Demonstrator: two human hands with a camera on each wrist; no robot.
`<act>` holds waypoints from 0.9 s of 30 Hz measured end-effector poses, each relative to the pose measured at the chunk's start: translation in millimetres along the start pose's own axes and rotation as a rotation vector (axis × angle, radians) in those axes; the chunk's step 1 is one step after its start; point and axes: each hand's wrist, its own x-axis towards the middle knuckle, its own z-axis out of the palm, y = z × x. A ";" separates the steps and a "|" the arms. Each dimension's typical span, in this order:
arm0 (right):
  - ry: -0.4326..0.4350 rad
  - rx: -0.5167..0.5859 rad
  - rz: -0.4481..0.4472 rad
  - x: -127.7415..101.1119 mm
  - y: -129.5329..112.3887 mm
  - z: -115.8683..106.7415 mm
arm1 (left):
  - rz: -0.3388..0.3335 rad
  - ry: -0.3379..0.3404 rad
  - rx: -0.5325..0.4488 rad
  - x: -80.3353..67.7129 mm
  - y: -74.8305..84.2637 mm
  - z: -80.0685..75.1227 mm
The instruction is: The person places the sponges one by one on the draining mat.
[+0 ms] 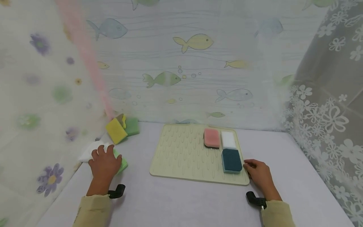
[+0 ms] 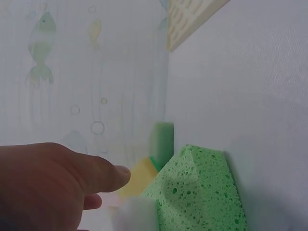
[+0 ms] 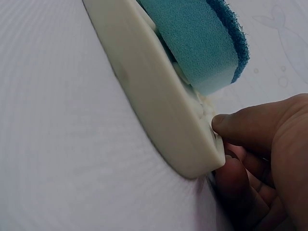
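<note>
My right hand (image 1: 260,176) pinches the right edge of a cream ribbed drying mat (image 1: 181,151); in the right wrist view the thumb (image 3: 240,125) lies on the rim with curled fingers beneath it. On the mat's right part sit a blue scouring sponge (image 1: 232,160), a pink sponge (image 1: 211,137) and a white sponge (image 1: 228,140). My left hand (image 1: 104,162) has its fingers spread above a light green porous sponge (image 2: 202,192) and a white item (image 1: 90,154). In the left wrist view the hand (image 2: 57,183) appears apart from the green sponge.
Behind the left hand, a yellow sponge (image 1: 116,130) leans by a green sponge (image 1: 132,126). Fish-patterned curtain (image 1: 193,63) closes off the back of the white table (image 1: 181,205). Flowered curtain (image 1: 42,126) hangs on the left, lace (image 1: 331,126) on the right.
</note>
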 end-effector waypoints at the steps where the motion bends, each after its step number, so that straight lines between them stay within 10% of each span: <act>1: 0.003 -0.002 -0.003 0.2 -0.1 -0.2 | -0.002 -0.009 0.000 -0.1 -0.4 -0.7; 9: 0.013 -0.011 -0.005 0.3 -2.7 -1.2 | -0.032 -0.122 0.031 3.6 0.1 -3.9; 27: 0.023 -0.017 -0.008 0.4 -0.6 -1.1 | -0.005 -0.142 0.062 -1.0 9.3 -12.7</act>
